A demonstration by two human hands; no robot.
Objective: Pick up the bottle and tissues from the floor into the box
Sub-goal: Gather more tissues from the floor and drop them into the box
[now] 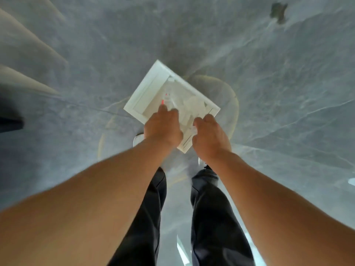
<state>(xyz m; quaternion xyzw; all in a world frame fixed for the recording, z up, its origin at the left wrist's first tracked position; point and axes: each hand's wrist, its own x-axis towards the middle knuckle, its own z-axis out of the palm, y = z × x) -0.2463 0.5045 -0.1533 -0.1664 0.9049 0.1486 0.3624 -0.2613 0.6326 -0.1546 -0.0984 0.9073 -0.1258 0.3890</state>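
Far left: pale slanted panels (28,45) and, below them, a dark block (9,120) at the frame edge, both against a grey marbled floor (288,93). Toward the middle, a white shoe (138,139) just beside the left wrist, black trousers (146,217) below. Centre: a white box (151,83), open-topped, turned corner-on, over a round pale-rimmed ring (230,96). Inside the box, toward its left, a clear bottle (169,98) with a red spot. Crumpled white tissues (192,104) filling the part to the right, right up against the bottle. Left hand (163,127) over the near-left rim, knuckles up, fingers bent down into the box just beside the bottle. Fingertips hidden and blurred, so impossible to say whether gripping anything. Right hand (210,135) over the near-right rim, fingers curled downward, a scrap of tissue against the thumb. Pinched or merely touched, impossible to say. Far upper right, a dark blotch (278,11) on the floor.
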